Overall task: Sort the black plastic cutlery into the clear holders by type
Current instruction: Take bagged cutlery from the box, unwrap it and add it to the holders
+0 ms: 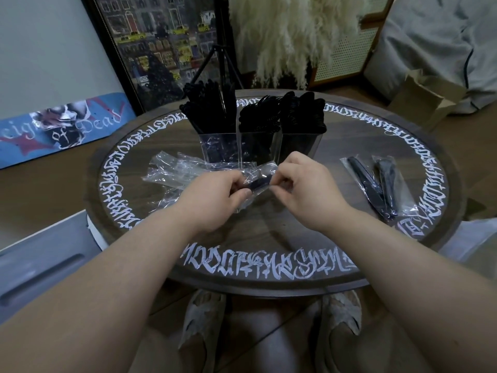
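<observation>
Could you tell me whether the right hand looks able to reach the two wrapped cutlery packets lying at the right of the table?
Probably yes, once freed: the right hand now pinches a wrapped cutlery piece together with the left hand, but nothing lies between it and the wrapped packets.

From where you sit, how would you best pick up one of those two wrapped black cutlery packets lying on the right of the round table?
Take the nearer wrapped black packet by its far upper end, coming from above with the right hand. The two packets spread apart there but converge towards the table's edge, so pinching that end probably lifts just one.
</observation>
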A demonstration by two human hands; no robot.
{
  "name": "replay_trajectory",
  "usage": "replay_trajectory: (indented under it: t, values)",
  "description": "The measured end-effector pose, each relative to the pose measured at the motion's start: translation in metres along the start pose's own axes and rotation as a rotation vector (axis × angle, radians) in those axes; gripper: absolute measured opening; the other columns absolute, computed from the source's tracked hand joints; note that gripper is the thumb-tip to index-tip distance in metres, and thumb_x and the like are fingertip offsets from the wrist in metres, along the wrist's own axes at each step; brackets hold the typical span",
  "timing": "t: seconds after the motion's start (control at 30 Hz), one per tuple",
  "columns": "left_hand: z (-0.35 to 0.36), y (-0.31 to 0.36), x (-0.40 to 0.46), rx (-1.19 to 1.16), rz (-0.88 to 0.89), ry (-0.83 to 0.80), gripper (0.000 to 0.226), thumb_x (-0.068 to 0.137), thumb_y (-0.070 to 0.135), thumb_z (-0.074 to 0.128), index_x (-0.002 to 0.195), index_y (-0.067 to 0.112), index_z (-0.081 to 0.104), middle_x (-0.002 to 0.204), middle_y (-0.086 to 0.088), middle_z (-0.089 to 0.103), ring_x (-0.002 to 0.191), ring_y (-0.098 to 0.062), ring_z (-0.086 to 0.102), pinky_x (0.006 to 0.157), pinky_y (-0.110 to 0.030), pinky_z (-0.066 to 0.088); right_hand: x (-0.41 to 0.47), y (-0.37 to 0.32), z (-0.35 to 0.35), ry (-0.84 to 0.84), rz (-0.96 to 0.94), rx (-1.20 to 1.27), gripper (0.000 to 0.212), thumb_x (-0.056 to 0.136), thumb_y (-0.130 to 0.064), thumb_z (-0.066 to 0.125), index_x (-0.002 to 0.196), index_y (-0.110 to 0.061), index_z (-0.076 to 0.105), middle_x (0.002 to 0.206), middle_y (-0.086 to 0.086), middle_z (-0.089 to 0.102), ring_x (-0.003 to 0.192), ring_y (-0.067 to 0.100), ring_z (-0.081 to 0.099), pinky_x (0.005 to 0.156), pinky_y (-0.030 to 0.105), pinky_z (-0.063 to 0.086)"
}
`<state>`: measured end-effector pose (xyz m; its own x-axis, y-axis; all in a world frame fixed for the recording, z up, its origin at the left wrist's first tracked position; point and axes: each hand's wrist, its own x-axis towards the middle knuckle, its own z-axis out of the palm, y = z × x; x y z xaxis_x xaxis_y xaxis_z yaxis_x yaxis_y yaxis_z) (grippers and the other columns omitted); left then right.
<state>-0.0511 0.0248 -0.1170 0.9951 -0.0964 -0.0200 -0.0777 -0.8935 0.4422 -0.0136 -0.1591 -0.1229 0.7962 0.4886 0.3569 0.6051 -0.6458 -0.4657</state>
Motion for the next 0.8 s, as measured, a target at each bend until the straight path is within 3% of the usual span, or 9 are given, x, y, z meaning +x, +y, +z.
replay_trajectory:
  t: [0.3,0.4,0.5,0.63,0.8]
  values:
    - [-0.001,0.001,0.001,-0.060,-0.007,-0.010,0.007,0.094,0.031,0.057,0.088,0.027,0.056,0.085,0.007,0.067,0.083,-0.014,0.063,0.079,-0.039,0.052,0.004,0.005,-0.005,-0.071,0.151,0.207,0.015,0.078,-0.011,0.074,0.068,-0.019,0.065,0.078,-0.009,0.056,0.069,0.003,0.054,0.066,0.010,0.040]
    - [0.000,0.000,0.001,-0.077,-0.021,0.006,0.006,0.093,0.030,0.058,0.095,0.024,0.059,0.087,0.008,0.068,0.083,-0.013,0.063,0.079,-0.038,0.052,0.006,0.005,-0.005,-0.009,0.206,0.287,0.013,0.079,-0.013,0.073,0.072,-0.020,0.066,0.081,-0.006,0.061,0.072,0.006,0.057,0.071,0.018,0.045]
    - [0.000,0.001,0.000,-0.021,0.005,0.013,0.024,0.092,0.033,0.059,0.116,0.029,0.059,0.090,0.013,0.064,0.086,-0.013,0.061,0.080,-0.034,0.050,0.008,0.004,-0.007,0.114,0.258,0.310,0.011,0.080,-0.021,0.074,0.085,-0.022,0.065,0.081,-0.005,0.060,0.070,0.007,0.056,0.070,0.020,0.046]
    - [0.003,0.008,-0.002,0.003,0.109,0.021,0.037,0.091,0.035,0.060,0.128,0.036,0.054,0.098,0.009,0.066,0.088,-0.014,0.061,0.079,-0.031,0.050,0.008,-0.003,-0.004,0.056,0.203,0.175,0.034,0.075,-0.034,0.078,0.103,-0.022,0.062,0.074,-0.007,0.055,0.069,0.008,0.054,0.071,0.027,0.048]
    - [0.005,0.013,-0.002,-0.019,0.119,0.076,0.046,0.089,0.033,0.062,0.133,0.035,0.049,0.094,0.010,0.063,0.081,-0.009,0.054,0.074,-0.025,0.043,0.009,-0.011,0.000,0.086,0.245,0.204,0.038,0.073,-0.033,0.079,0.091,-0.022,0.048,0.072,-0.006,0.057,0.068,0.012,0.060,0.067,0.032,0.050]
